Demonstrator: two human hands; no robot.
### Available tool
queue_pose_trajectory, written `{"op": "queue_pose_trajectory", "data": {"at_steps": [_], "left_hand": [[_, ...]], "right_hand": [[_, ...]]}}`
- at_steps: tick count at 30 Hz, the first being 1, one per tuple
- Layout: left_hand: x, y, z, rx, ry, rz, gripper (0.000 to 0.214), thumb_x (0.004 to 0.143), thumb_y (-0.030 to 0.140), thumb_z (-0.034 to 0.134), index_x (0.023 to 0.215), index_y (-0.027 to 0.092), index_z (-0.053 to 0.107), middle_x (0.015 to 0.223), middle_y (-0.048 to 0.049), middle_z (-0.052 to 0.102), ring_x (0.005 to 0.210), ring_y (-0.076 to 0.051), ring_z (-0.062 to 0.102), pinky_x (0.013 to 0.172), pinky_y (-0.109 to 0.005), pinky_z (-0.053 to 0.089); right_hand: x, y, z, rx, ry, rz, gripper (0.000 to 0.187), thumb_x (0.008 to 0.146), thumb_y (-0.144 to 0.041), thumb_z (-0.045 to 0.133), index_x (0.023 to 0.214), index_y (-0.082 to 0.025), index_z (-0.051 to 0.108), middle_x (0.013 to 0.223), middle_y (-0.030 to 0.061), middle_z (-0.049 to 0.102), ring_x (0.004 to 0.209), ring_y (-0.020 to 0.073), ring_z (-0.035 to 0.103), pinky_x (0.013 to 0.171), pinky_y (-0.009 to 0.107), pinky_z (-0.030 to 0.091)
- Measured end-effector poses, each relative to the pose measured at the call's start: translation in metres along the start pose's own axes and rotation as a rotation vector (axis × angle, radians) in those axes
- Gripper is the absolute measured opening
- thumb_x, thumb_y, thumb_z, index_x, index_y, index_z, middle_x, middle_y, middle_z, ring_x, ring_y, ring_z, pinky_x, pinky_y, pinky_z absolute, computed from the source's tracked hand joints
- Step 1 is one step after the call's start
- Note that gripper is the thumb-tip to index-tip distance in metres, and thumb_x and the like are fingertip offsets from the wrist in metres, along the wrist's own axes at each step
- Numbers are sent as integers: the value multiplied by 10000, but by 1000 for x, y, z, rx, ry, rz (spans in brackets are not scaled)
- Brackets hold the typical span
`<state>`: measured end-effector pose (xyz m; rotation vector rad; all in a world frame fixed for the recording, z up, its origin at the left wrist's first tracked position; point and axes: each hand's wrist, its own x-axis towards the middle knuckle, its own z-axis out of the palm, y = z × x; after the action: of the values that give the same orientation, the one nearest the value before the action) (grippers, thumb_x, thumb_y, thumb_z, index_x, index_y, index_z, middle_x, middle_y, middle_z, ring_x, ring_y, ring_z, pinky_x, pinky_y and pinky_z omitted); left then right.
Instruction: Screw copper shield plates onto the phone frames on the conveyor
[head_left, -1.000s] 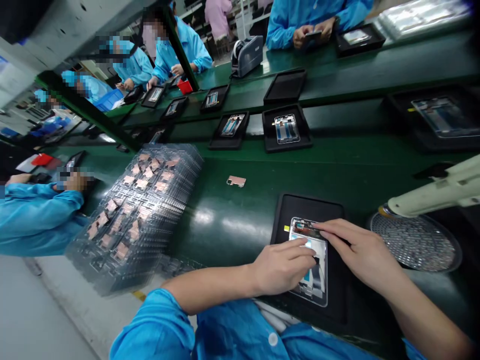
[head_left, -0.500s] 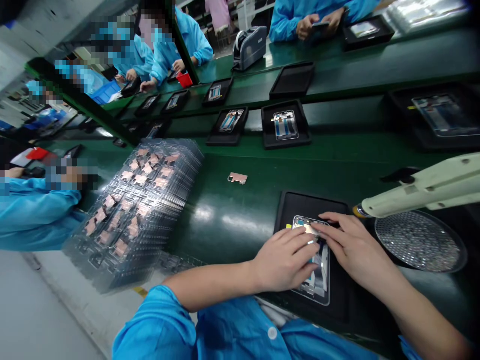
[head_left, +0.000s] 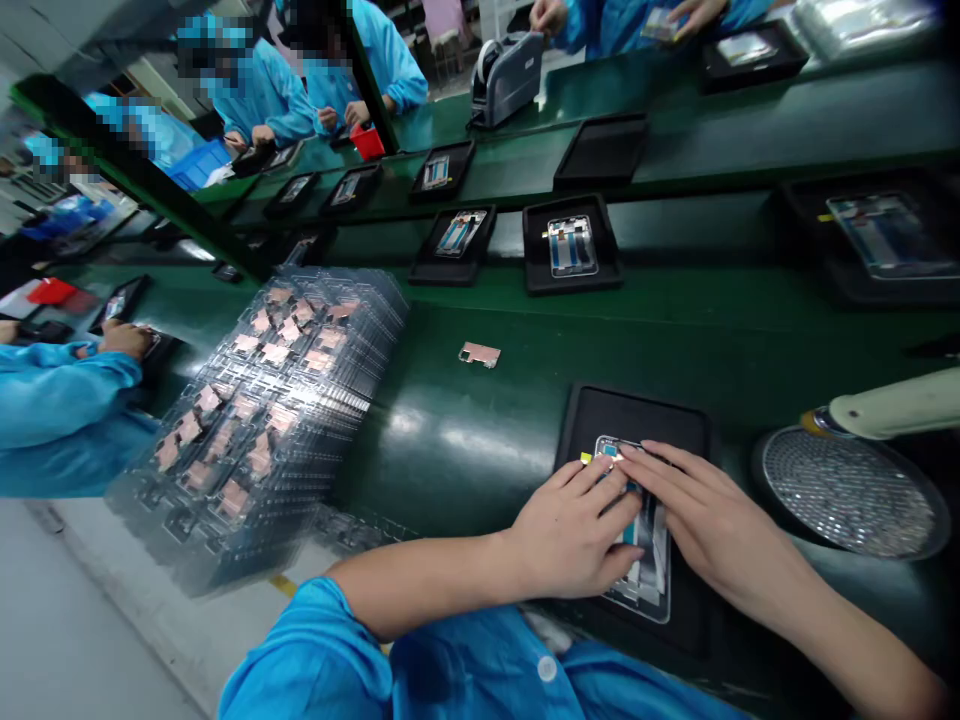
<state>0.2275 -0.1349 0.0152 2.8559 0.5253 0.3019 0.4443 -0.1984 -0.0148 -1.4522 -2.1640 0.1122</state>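
On the green bench [head_left: 450, 470], my open left hand [head_left: 574, 535] and right hand [head_left: 720, 530] press a phone frame [head_left: 652, 570]; stacked copper plates [head_left: 274, 415] lie untouched.

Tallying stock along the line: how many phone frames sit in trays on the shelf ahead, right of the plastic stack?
3: the left frame, the middle frame and the far-right frame, near the picture's edge. More could lie beyond that edge.

Phone frame [head_left: 646, 570] in tray [head_left: 637, 413] under left hand [head_left: 574, 535] and right hand [head_left: 712, 520], stacked blister trays [head_left: 262, 420] farther left, loose metal plate [head_left: 480, 354] ahead, mesh dish [head_left: 851, 490] rightward
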Motion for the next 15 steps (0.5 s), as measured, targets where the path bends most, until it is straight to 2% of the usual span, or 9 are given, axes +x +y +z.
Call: {"op": "queue_pose_trajectory", "data": {"at_steps": [3, 7, 12, 15], "left_hand": [[0, -1, 0, -9, 7, 3, 514, 1038, 461, 469, 1369, 81, 573, 1517, -167, 532, 1464, -322, 434, 1193, -418, 376], [-1, -1, 1, -18, -2, 4, 516, 1033, 460, 475, 1367, 79, 574, 1518, -174, 531, 1462, -315, 434, 1187, -415, 378], [-1, -1, 3, -36, 15, 1, 504, 1031, 456, 479, 1346, 77, 587, 1509, -170, 535, 1464, -322, 429, 1182, -412, 384], [-1, -1, 4, -53, 30, 2, 499, 1031, 444, 480, 1346, 71, 585, 1499, -170, 542, 1461, -323, 432, 1188, -411, 383]], "right_hand": [[8, 2, -1, 128, 80, 77, 450, 979, -134, 399, 1400, -233, 527, 1429, 89, 575, 1289, 248, 574, 1074, 462, 504], [15, 4, -1, 149, 70, 98, 374, 983, -169, 402, 1309, -248, 567, 1392, 73, 604, 1228, 257, 601, 1034, 465, 500], [15, 5, -4, 119, 51, 19, 375, 998, -153, 404, 1330, -251, 550, 1324, 43, 645, 1195, 224, 601, 967, 396, 506], [12, 7, -3, 93, 35, 21, 434, 987, -153, 408, 1385, -265, 540, 1313, 43, 648, 1210, 232, 591, 956, 400, 515]]}}
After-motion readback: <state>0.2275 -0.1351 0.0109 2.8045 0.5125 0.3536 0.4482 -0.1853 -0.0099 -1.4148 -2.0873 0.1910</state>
